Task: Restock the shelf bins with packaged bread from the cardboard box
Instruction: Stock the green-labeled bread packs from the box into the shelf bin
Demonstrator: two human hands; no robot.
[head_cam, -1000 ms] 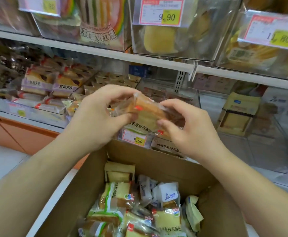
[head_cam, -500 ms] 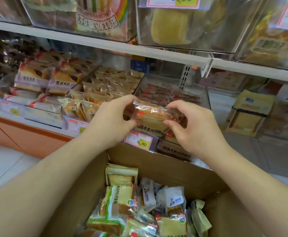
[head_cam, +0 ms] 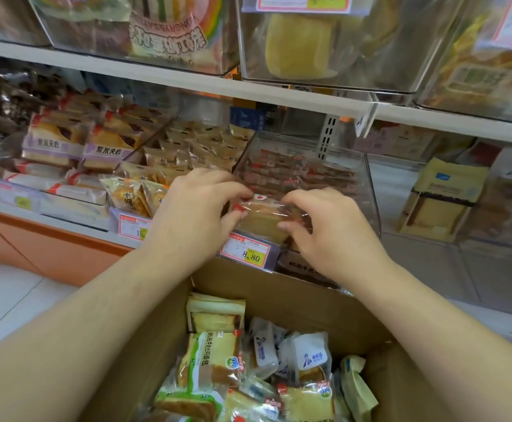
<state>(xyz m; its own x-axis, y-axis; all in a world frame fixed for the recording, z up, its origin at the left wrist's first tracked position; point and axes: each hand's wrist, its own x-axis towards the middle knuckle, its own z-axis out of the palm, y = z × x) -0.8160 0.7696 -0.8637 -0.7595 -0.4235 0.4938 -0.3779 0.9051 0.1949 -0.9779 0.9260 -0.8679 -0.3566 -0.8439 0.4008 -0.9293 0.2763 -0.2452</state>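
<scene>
A clear-wrapped bread packet [head_cam: 260,219] with red marks sits at the front of a clear shelf bin [head_cam: 367,190] that holds several similar packets. My left hand [head_cam: 193,214] pinches the packet's left end. My right hand [head_cam: 327,229] holds its right end with curled fingers. Below my arms stands the open cardboard box [head_cam: 279,290], filled with several packaged breads, among them a green-and-white labelled loaf packet [head_cam: 209,360].
A price tag reading 8.80 [head_cam: 250,252] hangs on the bin's front. Bins of other breads [head_cam: 66,147] fill the shelf to the left. A nearly bare clear bin [head_cam: 440,202] is on the right. Upper-shelf bins [head_cam: 324,41] overhang above.
Both hands have carried the packet forward and down from above the box into the front of the clear bin.
</scene>
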